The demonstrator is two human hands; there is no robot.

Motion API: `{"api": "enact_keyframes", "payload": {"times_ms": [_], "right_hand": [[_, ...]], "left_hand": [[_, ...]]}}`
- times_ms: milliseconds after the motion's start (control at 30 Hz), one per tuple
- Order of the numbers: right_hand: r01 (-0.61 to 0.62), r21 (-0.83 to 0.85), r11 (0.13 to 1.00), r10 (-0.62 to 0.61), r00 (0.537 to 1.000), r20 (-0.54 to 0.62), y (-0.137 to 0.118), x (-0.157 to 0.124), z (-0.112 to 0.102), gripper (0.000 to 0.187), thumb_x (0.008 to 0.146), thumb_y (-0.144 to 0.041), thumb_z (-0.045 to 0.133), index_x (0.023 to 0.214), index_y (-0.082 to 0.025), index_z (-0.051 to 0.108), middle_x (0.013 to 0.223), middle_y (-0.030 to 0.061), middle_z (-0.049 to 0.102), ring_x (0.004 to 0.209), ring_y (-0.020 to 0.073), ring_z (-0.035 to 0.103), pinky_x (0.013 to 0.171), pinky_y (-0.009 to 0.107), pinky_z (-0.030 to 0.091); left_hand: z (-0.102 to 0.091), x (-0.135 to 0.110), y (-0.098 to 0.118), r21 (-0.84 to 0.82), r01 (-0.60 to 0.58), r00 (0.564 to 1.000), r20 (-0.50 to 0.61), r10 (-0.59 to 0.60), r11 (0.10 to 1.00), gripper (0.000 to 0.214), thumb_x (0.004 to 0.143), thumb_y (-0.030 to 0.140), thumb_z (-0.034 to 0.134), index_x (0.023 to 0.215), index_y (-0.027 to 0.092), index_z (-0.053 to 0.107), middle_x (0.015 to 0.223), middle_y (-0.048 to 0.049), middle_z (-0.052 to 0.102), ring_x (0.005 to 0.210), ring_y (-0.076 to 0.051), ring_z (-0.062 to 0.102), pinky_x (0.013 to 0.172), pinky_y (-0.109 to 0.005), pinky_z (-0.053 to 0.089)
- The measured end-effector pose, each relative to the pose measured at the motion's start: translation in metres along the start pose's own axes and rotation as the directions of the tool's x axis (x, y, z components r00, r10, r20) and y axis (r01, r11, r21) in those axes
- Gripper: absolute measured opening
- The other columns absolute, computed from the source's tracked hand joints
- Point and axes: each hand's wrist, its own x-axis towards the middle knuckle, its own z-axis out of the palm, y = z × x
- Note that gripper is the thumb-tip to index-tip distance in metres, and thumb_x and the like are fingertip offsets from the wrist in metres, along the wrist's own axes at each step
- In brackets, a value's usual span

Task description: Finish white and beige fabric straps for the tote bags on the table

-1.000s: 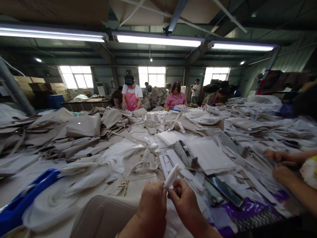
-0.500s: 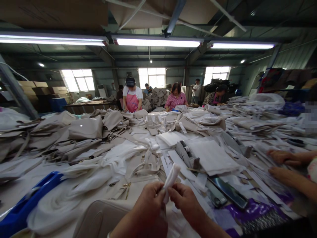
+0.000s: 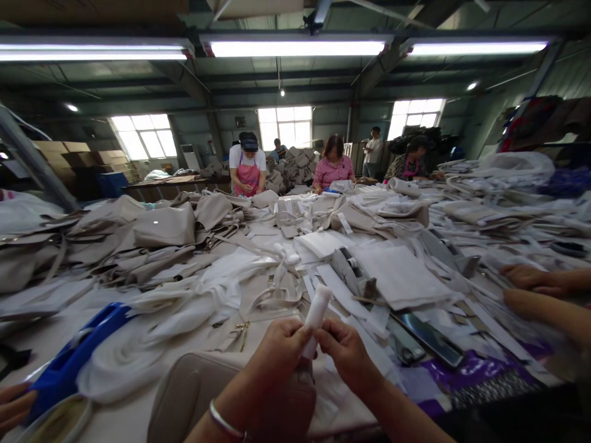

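Note:
A strip of thin white foam wrap stands upright between my two hands, rolled into a narrow tube. My left hand is closed round its lower left side, thumb on the front. From the right, my right hand pinches the same wrap low down. Whether something lies inside the roll is hidden. Below and left of my hands sits a beige bag, partly covered by my left forearm. Just beyond lies more beige bag material with a gold-coloured clasp.
A blue tape dispenser stands at left, with another person's fingers beside it. Grey dispenser, white sheets and two phones lie right. A co-worker's hands are far right. Bags are heaped beyond.
The foam wrap now looks smoother and more tightly rolled, with both hands still on it. Another person's fingers have appeared at the lower left. My view has tilted down slightly.

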Motion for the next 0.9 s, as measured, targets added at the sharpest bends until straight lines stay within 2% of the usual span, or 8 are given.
{"api": "enact_keyframes", "payload": {"times_ms": [167,267,367,533,700,800,867,900], "right_hand": [[-0.060,0.135,0.989,0.044,0.992,0.118,0.011,0.000,-0.004,0.028,0.086,-0.043,0.066,0.082,-0.016,0.068,0.067,-0.0007,0.058,0.061,0.0123,0.042,0.058,0.026,0.034],[-0.135,0.093,0.986,0.140,0.989,-0.048,0.016,-0.005,-0.008,0.032,0.085,-0.048,0.066,0.079,-0.016,0.067,0.064,-0.0019,0.055,0.055,0.0112,0.038,0.052,0.025,0.029],[-0.140,-0.036,0.990,0.129,0.968,-0.217,0.012,-0.010,-0.006,0.043,0.085,-0.056,0.062,0.066,-0.018,0.059,0.059,-0.0027,0.048,0.056,0.0125,0.040,0.052,0.025,0.032],[-0.132,-0.173,0.976,0.117,0.989,-0.095,-0.002,-0.012,0.008,0.049,0.084,-0.063,0.059,0.065,-0.017,0.063,0.061,0.0005,0.054,0.063,0.0161,0.049,0.058,0.026,0.039],[-0.268,-0.024,0.963,0.269,0.961,0.069,0.012,-0.004,0.012,0.050,0.077,-0.067,0.066,0.068,-0.017,0.064,0.054,-0.0042,0.043,0.052,0.0111,0.036,0.047,0.023,0.029],[-0.378,0.070,0.923,0.368,0.921,0.129,0.025,-0.001,0.011,0.048,0.071,-0.066,0.071,0.067,-0.019,0.065,0.049,-0.0058,0.037,0.045,0.0095,0.030,0.042,0.023,0.024],[-0.417,0.080,0.905,0.409,0.907,0.105,0.031,-0.001,0.011,0.048,0.067,-0.066,0.073,0.061,-0.020,0.063,0.046,-0.0053,0.037,0.042,0.0095,0.031,0.041,0.024,0.025],[-0.412,0.070,0.908,0.407,0.910,0.078,0.034,0.000,0.011,0.048,0.067,-0.066,0.073,0.060,-0.019,0.063,0.046,-0.0046,0.039,0.042,0.0098,0.033,0.040,0.024,0.026]], "left_hand": [[-0.004,-0.001,0.002,-0.028,0.000,1.000,0.016,0.000,1.000,0.048,0.081,0.055,0.053,0.073,0.010,0.069,0.066,-0.0072,0.067,0.057,-0.016,0.056,0.057,-0.027,0.042],[-0.002,-0.001,0.002,0.000,0.035,0.999,-0.004,-0.035,0.999,0.048,0.082,0.055,0.050,0.076,0.011,0.068,0.065,-0.0070,0.067,0.055,-0.016,0.056,0.055,-0.027,0.041],[0.003,0.000,0.000,0.029,0.069,0.997,-0.036,-0.068,0.997,0.046,0.083,0.054,0.047,0.076,0.012,0.065,0.065,-0.0064,0.066,0.053,-0.015,0.054,0.053,-0.026,0.041],[0.008,-0.004,-0.003,0.264,0.024,0.991,-0.135,0.012,0.964,0.044,0.089,0.043,0.040,0.069,0.014,0.065,0.060,-0.0042,0.061,0.053,-0.014,0.051,0.049,-0.025,0.036],[0.008,-0.011,-0.007,0.455,0.002,0.972,-0.209,0.105,0.890,0.038,0.091,0.030,0.043,0.079,0.011,0.074,0.075,-0.0128,0.071,0.067,-0.021,0.060,0.063,-0.032,0.039],[0.002,-0.019,0.002,0.700,-0.152,0.982,0.026,0.188,0.698,0.028,0.086,0.022,0.054,0.100,0.009,0.074,0.092,-0.0188,0.074,0.082,-0.030,0.066,0.073,-0.039,0.044],[-0.011,-0.027,0.012,0.833,-0.242,0.969,0.182,0.167,0.497,0.026,0.085,0.022,0.057,0.101,0.009,0.073,0.092,-0.0194,0.074,0.079,-0.033,0.068,0.078,-0.046,0.046],[-0.021,-0.033,0.017,0.866,-0.244,0.968,0.190,0.166,0.435,0.024,0.086,0.024,0.056,0.097,0.011,0.073,0.089,-0.0181,0.074,0.077,-0.033,0.068,0.081,-0.049,0.046]]}}
